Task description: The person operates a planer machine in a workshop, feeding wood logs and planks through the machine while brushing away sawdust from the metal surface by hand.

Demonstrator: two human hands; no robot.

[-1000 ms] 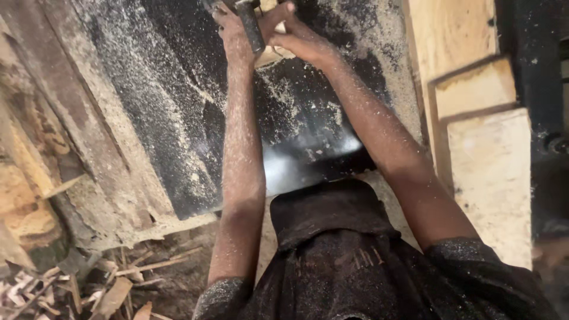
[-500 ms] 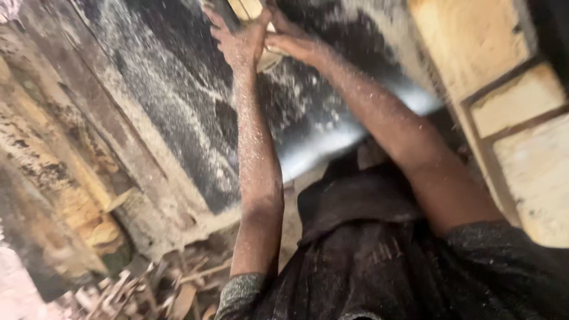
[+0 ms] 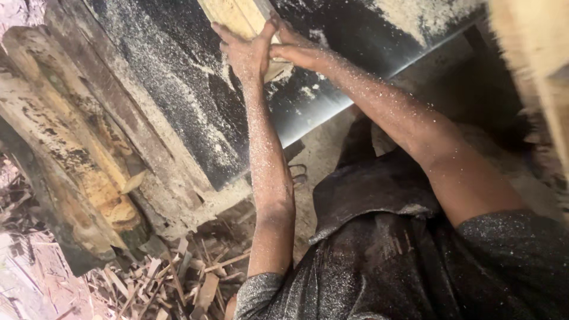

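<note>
A pale wooden plank lies on a dark metal machine table dusted with sawdust, near the top of the head view. My left hand presses against the plank's near end with fingers wrapped on its left side. Beside it, touching, my right hand holds the same end from the right. Both forearms are stretched out and speckled with sawdust. The plank's far part runs out of view at the top.
Rough, bark-edged timber slabs lean along the left of the table. Wood scraps and splinters litter the ground at lower left. Pale cut boards stand at the right edge. My dark, dusty clothing fills the lower right.
The view has swung and tilted, so table and timber slabs shifted rightward and down. Both hands stay on the plank's end, which now shows more clearly at the top.
</note>
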